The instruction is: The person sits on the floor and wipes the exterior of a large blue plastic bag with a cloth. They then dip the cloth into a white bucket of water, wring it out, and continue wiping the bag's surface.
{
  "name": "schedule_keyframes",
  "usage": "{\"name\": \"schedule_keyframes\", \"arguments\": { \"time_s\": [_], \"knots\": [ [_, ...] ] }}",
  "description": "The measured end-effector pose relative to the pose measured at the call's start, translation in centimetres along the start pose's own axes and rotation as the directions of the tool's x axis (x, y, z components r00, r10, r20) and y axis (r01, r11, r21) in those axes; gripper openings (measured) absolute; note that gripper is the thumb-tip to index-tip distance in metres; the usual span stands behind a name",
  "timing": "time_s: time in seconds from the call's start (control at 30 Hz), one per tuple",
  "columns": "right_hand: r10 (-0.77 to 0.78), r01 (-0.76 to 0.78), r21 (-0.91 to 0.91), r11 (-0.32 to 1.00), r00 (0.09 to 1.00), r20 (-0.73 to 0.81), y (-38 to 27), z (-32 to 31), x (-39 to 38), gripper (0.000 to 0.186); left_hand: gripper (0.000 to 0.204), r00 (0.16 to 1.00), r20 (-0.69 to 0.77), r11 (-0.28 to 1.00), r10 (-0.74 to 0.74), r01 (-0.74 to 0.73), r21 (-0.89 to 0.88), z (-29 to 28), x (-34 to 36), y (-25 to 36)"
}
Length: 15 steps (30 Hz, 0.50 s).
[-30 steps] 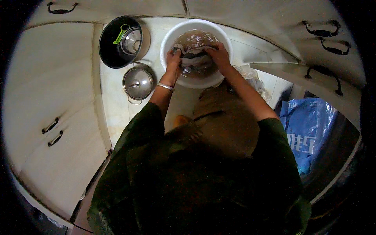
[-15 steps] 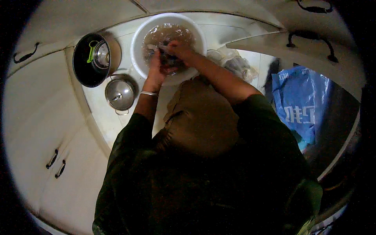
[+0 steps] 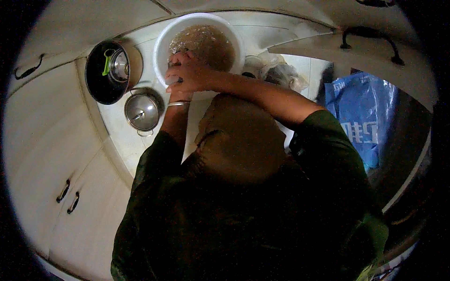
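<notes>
A round white basin (image 3: 161, 51) of cloudy brownish water (image 3: 208, 44) stands on the floor in front of me. At its near left rim my right hand (image 3: 190, 75) lies across my left hand, its fingers bent over it. My left hand (image 3: 178, 96) is mostly covered, so its fingers are hidden; a pale bracelet circles that wrist. Whatever may be between the hands does not show. Bubbles and glints break up the water's surface, and nothing under it can be made out.
Left of the basin stand a dark pot (image 3: 96, 77) holding a green-handled utensil (image 3: 107, 64) and a small lidded steel pot (image 3: 141, 112). Clear plastic bags (image 3: 281, 75) lie to the right, near a blue plastic bag (image 3: 358, 112). White cabinets (image 3: 51, 136) enclose the floor.
My hands have moved from the middle of the water toward the basin's near left rim. My right hand has crossed over my left, which it now covers.
</notes>
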State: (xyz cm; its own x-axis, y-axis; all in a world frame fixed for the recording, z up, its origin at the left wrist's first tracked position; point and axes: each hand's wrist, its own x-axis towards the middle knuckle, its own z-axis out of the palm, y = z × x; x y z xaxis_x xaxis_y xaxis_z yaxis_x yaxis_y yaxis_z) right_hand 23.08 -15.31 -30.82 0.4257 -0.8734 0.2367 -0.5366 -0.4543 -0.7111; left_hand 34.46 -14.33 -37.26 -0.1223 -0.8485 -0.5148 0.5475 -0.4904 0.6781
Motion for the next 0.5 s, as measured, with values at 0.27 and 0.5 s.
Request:
{"name": "schedule_keyframes", "arguments": {
  "time_s": [0.27,0.5],
  "knots": [
    [-0.112,0.096,-0.164,0.982,0.989,-0.096,1.3,0.4,2.5,0.031,0.037,0.985,0.068,0.984,0.161,-0.166,0.062,3.4,0.8,-0.2],
    [0.278,-0.254,-0.179,0.951,0.953,0.123,3.8,0.3,3.7,0.028,0.035,0.992,0.108,0.998,0.066,-0.063,-0.029,5.0,0.8,0.3]
  ]
}}
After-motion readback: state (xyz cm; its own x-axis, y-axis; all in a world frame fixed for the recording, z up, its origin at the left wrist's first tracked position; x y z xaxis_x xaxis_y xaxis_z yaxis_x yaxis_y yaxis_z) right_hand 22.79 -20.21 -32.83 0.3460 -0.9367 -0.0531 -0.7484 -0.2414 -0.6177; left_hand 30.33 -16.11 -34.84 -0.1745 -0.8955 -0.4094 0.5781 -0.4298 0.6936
